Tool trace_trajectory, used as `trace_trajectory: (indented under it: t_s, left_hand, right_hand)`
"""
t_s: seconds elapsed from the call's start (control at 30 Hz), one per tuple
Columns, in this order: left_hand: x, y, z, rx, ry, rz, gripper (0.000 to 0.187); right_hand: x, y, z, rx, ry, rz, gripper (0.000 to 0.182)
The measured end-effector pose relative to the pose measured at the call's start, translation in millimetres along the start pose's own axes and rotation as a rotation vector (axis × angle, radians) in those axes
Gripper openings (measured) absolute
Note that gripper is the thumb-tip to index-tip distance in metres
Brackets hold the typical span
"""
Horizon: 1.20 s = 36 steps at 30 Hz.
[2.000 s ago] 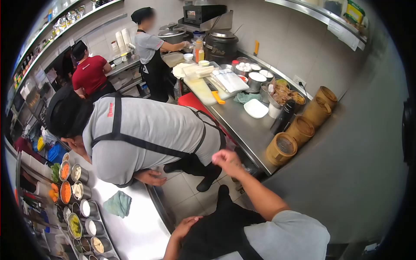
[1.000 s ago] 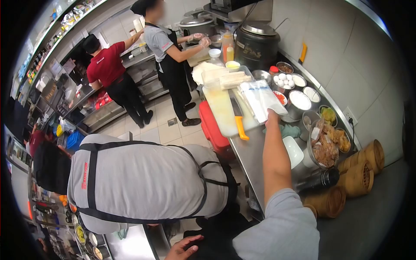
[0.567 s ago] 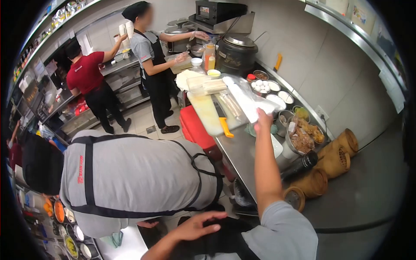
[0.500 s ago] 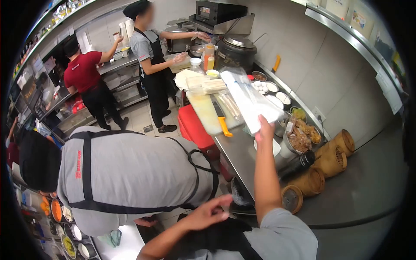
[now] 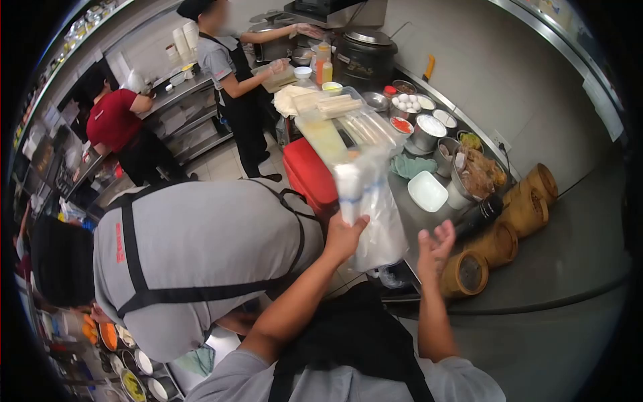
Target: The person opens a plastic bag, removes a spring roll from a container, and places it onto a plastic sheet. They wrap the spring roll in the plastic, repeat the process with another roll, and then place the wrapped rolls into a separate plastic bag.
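Observation:
A bundle of clear plastic bags (image 5: 375,224) with a blue stripe hangs in front of me. My left hand (image 5: 346,236) is closed on its left edge, the thumb on top. To the right of the bundle, my right hand (image 5: 437,249) is raised, its fingers apart and nothing in it. Behind the bags, partly covered by them, lie a cutting board (image 5: 323,139) and wrapped pale rolls (image 5: 365,127). A white square dish (image 5: 429,191) and a green cloth (image 5: 411,165) sit on the counter beyond my hands.
Bamboo steamers (image 5: 465,273) and a black bottle (image 5: 483,213) stand at the right. Along the wall are bowls of food, eggs (image 5: 406,102) and a large black pot (image 5: 365,57). A co-worker (image 5: 207,248) bends close on my left, beside a red bin (image 5: 309,175). Two other people work farther back.
The plastic bags have passed from my right hand to my left and come nearer my body. My right hand has let go and drawn back. The bending co-worker shifted slightly.

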<state>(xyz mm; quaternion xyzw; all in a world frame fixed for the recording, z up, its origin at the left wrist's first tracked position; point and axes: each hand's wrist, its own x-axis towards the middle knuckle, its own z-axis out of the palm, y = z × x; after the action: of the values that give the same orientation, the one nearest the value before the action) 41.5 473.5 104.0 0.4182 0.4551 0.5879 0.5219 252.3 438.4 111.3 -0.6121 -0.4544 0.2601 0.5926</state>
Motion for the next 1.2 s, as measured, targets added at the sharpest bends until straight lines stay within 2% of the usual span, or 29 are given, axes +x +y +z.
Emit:
trace_trajectory:
  t_s: [0.03, 0.07, 0.13, 0.17, 0.23, 0.27, 0.3, 0.37, 0.4, 0.43, 0.5, 0.57, 0.63, 0.67, 0.73, 0.83, 0.9, 0.93, 0.97, 1.0, 1.03, 1.07, 1.1, 1.17, 1.2]
  left_hand:
    - [-1.0, -2.9, -2.2, 0.006, -0.009, -0.004, 0.031]
    - [-3.8, -7.1, -3.8, 0.145, -0.118, 0.039, 0.031]
    - [-4.1, -15.7, -5.9, 0.312, -0.302, 0.153, 0.024]
    - [-4.9, -12.6, -6.5, 0.314, -0.302, 0.154, 0.024]
    - [-4.9, -4.2, -6.5, 0.419, -0.341, 0.035, 0.025]
    - [-0.3, -11.3, -8.7, 0.431, -0.317, 0.07, 0.023]
    - [1.8, -14.0, -10.1, 0.427, -0.302, 0.079, 0.023]
    - [5.5, -12.4, -11.6, 0.44, -0.239, 0.06, 0.028]
    - [1.8, 9.9, -7.6, 0.483, -0.19, -0.039, 0.028]
    - [1.2, 10.7, -10.2, 0.48, -0.177, -0.042, 0.028]
    - [2.8, -4.7, -11.9, 0.576, -0.173, -0.08, 0.026]
    - [-3.7, -4.7, -12.4, 0.517, -0.152, -0.147, 0.023]
    - [-6.3, -8.9, -20.4, 0.498, -0.121, -0.06, 0.023]
    - [-4.1, -7.0, -20.6, 0.558, -0.069, -0.077, 0.026]
    - [3.3, -10.8, -23.5, 0.559, -0.048, -0.101, 0.027]
    - [29.7, -8.4, -28.9, 0.628, -0.073, -0.129, 0.027]
    - [47.0, -22.7, -32.7, 0.419, -0.174, -0.207, 0.028]
    - [56.5, -26.1, -31.8, 0.421, -0.223, -0.214, 0.04]
    - [64.1, -28.8, -28.7, 0.425, -0.224, -0.209, 0.04]
    - [76.8, -21.2, -25.2, 0.488, -0.318, -0.199, 0.042]
    - [87.4, -13.3, -22.0, 0.553, -0.412, -0.19, 0.044]
    - [95.5, -12.2, -17.6, 0.575, -0.474, -0.222, 0.035]
    - [102.8, -6.1, -12.5, 0.585, -0.477, -0.227, 0.035]
    - [121.0, 7.0, -3.1, 0.405, -0.582, -0.229, 0.035]
    - [127.3, 12.0, -0.5, 0.465, -0.618, -0.217, 0.037]
  right_hand:
    - [10.0, -20.0, -3.6, -0.078, 0.11, -0.222, 0.05]
    - [18.9, -37.1, -5.8, -0.078, 0.117, -0.218, 0.05]
    - [40.2, -70.9, -5.1, -0.169, -0.21, -0.567, 0.027]
    - [49.5, -84.4, -0.7, -0.166, -0.209, -0.567, 0.027]
    - [66.3, -103.5, 11.2, -0.258, -0.532, -0.415, 0.012]
    - [74.4, -108.2, 16.9, -0.243, -0.574, -0.31, 0.012]
    - [86.5, -105.6, 22.7, -0.242, -0.586, -0.324, 0.012]
    - [112.1, -96.2, 35.9, -0.289, -0.566, -0.657, 0.013]
    - [119.9, -100.6, 44.9, -0.299, -0.531, -0.736, 0.015]
    - [127.3, -101.6, 51.9, -0.296, -0.544, -0.739, 0.015]
    - [154.2, -96.1, 71.0, -0.251, -0.807, -0.402, 0.017]
    - [163.7, -88.4, 83.9, -0.235, -0.86, -0.406, 0.017]
    - [172.0, -85.3, 92.8, -0.321, -1.047, -0.359, 0.016]
    - [174.5, -80.9, 98.9, -0.31, -1.057, -0.36, 0.016]
    - [177.3, -72.5, 106.6, -0.256, -1.342, -0.265, 0.014]
    - [190.3, -67.6, 106.6, -0.237, -1.299, -0.216, 0.013]
    - [203.5, -61.9, 97.0, -0.21, -1.268, -0.218, 0.014]
    - [211.9, -57.8, 89.4, -0.205, -1.298, -0.282, 0.016]
    - [219.6, -53.2, 81.4, -0.199, -1.329, -0.347, 0.018]
    - [225.7, -47.9, 73.3, -0.228, -1.38, -0.343, 0.027]
    - [228.4, -48.2, 66.0, -0.22, -1.376, -0.345, 0.027]
    - [228.5, -51.6, 56.7, -0.199, -1.346, -0.228, 0.03]
    - [227.1, -56.4, 48.3, -0.176, -1.313, -0.111, 0.032]
    - [227.3, -70.2, 33.7, -0.175, -1.249, -0.123, 0.034]
    - [227.8, -73.1, 28.5, -0.185, -1.198, -0.129, 0.036]
